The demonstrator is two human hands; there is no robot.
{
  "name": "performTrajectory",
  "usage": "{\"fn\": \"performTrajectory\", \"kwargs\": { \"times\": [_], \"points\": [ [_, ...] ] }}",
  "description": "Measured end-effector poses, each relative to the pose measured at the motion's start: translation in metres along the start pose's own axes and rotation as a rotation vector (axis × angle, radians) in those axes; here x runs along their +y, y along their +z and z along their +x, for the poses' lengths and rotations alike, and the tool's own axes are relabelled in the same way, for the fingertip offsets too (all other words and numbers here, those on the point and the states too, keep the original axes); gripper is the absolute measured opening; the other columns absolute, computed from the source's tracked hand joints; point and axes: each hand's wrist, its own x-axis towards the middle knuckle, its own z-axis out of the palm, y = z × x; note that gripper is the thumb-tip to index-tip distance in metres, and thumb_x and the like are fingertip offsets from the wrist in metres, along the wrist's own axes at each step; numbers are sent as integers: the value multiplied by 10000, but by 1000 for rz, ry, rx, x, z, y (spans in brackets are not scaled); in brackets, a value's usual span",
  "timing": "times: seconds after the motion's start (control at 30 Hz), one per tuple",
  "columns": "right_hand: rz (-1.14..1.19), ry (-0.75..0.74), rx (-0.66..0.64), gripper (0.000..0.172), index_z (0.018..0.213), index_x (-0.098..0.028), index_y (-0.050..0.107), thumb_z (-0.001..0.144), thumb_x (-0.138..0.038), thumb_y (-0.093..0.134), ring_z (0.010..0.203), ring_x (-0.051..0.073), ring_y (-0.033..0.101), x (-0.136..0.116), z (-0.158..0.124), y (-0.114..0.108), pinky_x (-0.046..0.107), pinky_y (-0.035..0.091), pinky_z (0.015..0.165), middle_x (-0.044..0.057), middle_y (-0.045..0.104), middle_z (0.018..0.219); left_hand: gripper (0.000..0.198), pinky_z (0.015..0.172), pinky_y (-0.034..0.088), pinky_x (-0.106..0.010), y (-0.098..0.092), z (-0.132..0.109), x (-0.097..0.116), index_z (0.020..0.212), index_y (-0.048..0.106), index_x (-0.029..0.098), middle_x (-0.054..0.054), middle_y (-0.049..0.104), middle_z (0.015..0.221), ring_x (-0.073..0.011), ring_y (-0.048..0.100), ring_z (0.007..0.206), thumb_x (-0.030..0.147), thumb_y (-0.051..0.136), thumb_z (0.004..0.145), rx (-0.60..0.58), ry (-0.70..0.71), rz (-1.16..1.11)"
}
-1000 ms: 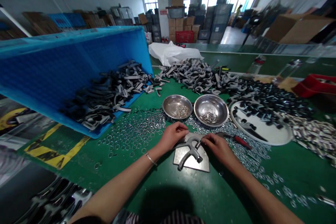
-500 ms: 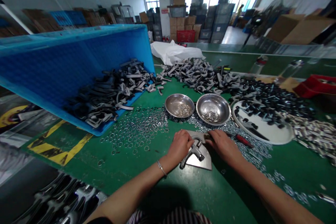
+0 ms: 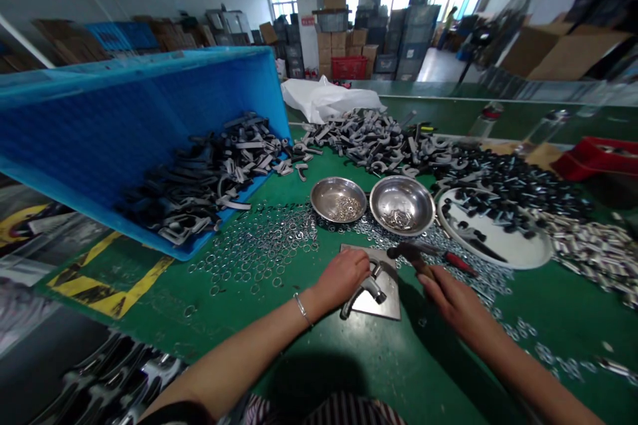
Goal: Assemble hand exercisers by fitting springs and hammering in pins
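My left hand is closed on a grey metal handle part, curved like a lever, and presses it against a flat steel plate. A short pin-like piece stands near the part's upper end; the fingers hide some of it. To the right of the plate, my right hand grips a hammer by its wooden handle. The dark hammer head is raised close to the plate's upper right corner, apart from the part.
Two steel bowls of small pieces stand behind the plate. Metal rings spread leftward. A blue crate holds grey parts. A white plate with black-headed bolts and a red-handled tool lie right.
My right hand has lifted the hammer and drawn it back to the right, so its head now shows. My left hand still holds the handle part in nearly the same place.
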Motion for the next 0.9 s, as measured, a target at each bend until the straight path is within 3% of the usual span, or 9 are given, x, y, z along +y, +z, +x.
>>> {"fn": "performTrajectory", "kwargs": {
  "times": [0.17, 0.23, 0.3, 0.4, 0.5, 0.6, 0.7, 0.8, 0.9],
  "points": [
    [-147, 27, -181, 251, 898, -226, 536, 979, -416, 393, 670, 254, 661, -20, 4, -1, 318, 420, 617, 80, 703, 766, 225, 951, 432, -405, -6, -5, 7, 969, 625, 143, -110, 618, 1068, -257, 555, 1059, 359, 561, 954, -5, -67, -15],
    [-68, -5, -174, 280, 907, -230, 546, 991, -433, 371, 727, 248, 671, -30, 4, -6, 317, 443, 657, 80, 715, 814, 505, 980, 417, -469, -4, -12, 14, 1169, 570, 118, -160, 572, 1223, -316, 510, 1150, 472, 701, 833, 44, -195, -49],
    [1, -53, -135, 329, 1004, -232, 559, 1008, -461, 324, 816, 252, 682, -42, 5, -8, 328, 465, 724, 92, 728, 912, 861, 1026, 381, -520, 1, -19, 20, 1408, 375, 86, -214, 484, 1371, -362, 455, 1234, 474, 769, 749, 78, -322, -76],
    [-90, -31, -180, 357, 1043, -205, 582, 989, -472, 351, 820, 296, 687, -52, 8, -1, 368, 472, 719, 134, 728, 912, 984, 1102, 310, -529, 10, -27, 27, 1532, 108, 71, -232, 435, 1445, -374, 416, 1300, 327, 706, 795, 58, -410, -72],
    [21, 12, -306, 379, 927, -195, 607, 972, -501, 387, 759, 263, 672, -38, 8, 11, 350, 482, 684, 114, 707, 840, 962, 1117, 302, -524, 14, -27, 29, 1538, 85, 34, -245, 450, 1433, -386, 422, 1304, 300, 658, 812, 36, -433, -57],
    [285, 194, -356, 529, 991, -215, 594, 973, -631, 267, 500, 174, 562, -7, -5, 17, 294, 452, 496, 24, 645, 699, 898, 1100, 324, -539, 6, -22, 28, 1520, 199, 29, -244, 503, 1374, -397, 452, 1274, 302, 651, 793, 44, -414, -76],
    [210, 273, -263, 561, 896, -222, 593, 951, -669, 258, 487, 188, 551, 26, -17, 11, 321, 466, 502, 18, 611, 640, 792, 1044, 399, -523, -13, -16, 21, 1478, 334, 110, -182, 606, 1248, -363, 539, 1187, 340, 644, 786, 29, -438, -290],
    [-121, 134, 3, 440, 838, -215, 586, 949, -574, 357, 792, 276, 637, 54, -12, -6, 396, 493, 730, 108, 656, 843, 717, 930, 498, -447, -32, -11, 9, 1458, 354, 157, -139, 658, 1141, -284, 635, 1026, 437, 599, 846, -44, -504, -666],
    [-562, 78, 229, 319, 918, -191, 575, 934, -458, 402, 863, 320, 622, 84, 1, -23, 401, 467, 683, 168, 628, 954, 680, 1021, 441, -451, -39, -14, -2, 1422, 397, 151, -170, 561, 1308, -292, 552, 1178, 392, 640, 834, 25, -484, -583]
  ]
}}
